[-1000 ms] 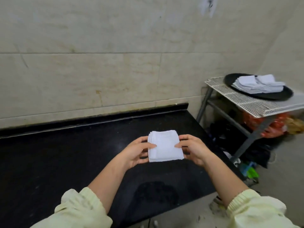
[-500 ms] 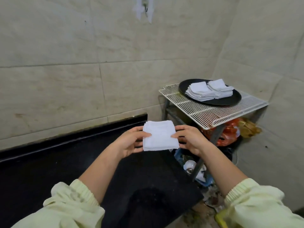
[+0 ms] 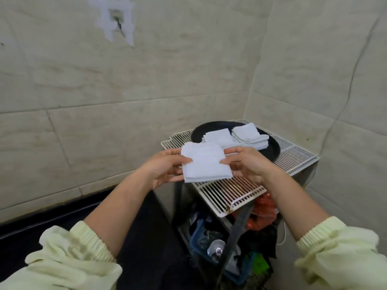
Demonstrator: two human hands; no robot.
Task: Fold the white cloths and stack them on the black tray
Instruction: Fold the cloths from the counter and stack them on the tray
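Observation:
A folded white cloth [image 3: 204, 163] is held flat in the air between both hands, above the near left part of the wire rack. My left hand [image 3: 165, 167] pinches its left edge and my right hand [image 3: 247, 164] pinches its right edge. Just beyond it the round black tray [image 3: 272, 150] rests on the rack. Two stacks of folded white cloths [image 3: 236, 138] lie side by side on the tray.
The white wire rack [image 3: 293, 158] stands in the corner of tiled walls. Under it are an orange bag [image 3: 263, 212], a blue basket [image 3: 201, 237] and clutter. The black counter [image 3: 146, 237] is at lower left. A cable [image 3: 351, 80] runs down the right wall.
Both hands carried the folded cloth off the black counter and to the right, over the wire rack near the tray. My view turned right with them.

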